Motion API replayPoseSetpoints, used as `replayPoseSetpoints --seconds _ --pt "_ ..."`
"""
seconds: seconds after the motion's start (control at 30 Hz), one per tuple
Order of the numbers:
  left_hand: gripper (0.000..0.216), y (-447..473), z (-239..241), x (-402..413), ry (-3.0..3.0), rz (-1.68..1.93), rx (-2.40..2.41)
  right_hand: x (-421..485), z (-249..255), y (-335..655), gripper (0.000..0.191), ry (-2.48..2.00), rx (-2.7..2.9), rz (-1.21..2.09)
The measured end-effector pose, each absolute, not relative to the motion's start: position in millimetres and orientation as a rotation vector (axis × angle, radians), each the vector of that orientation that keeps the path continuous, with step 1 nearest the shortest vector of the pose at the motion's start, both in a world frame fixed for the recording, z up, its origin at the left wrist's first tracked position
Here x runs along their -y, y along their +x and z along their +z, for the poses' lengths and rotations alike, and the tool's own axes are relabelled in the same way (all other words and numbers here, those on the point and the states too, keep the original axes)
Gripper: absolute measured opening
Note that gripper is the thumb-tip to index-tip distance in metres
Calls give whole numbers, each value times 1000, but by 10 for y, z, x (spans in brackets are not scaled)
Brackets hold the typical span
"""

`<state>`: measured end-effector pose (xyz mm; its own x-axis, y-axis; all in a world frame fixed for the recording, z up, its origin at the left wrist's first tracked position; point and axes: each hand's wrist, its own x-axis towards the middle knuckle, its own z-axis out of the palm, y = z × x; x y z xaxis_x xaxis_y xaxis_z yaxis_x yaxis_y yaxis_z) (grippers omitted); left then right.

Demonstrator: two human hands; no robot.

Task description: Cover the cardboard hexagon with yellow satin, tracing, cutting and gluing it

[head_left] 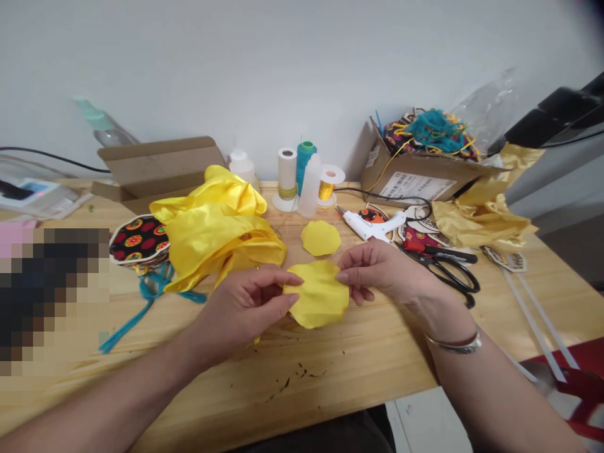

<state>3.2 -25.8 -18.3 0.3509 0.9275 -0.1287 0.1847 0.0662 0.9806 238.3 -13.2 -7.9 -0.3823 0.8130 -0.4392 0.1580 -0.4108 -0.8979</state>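
Observation:
A round piece of yellow fabric [319, 296] is held just above the wooden table [330, 371] by both hands. My left hand [248, 302] pinches its left edge with thumb and fingers closed. My right hand [384, 270] pinches its right edge. A second yellow fabric circle [321, 238] lies flat on the table just behind. A heap of yellow satin cloth [217, 229] lies to the left of my left hand.
A white glue gun [372, 225] and black scissors [448, 267] lie right of my right hand. Thread spools [306, 160] and a bottle stand at the back. A cardboard box [415, 170] of scraps is back right, patterned fabric circles [139, 240] and teal cord [146, 296] on the left.

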Motion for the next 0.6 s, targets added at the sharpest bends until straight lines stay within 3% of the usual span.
replayPoseSetpoints --seconds 0.6 --pt "16 -28 -316 259 2131 685 -1079 74 -124 2410 7 -1549 1581 1809"
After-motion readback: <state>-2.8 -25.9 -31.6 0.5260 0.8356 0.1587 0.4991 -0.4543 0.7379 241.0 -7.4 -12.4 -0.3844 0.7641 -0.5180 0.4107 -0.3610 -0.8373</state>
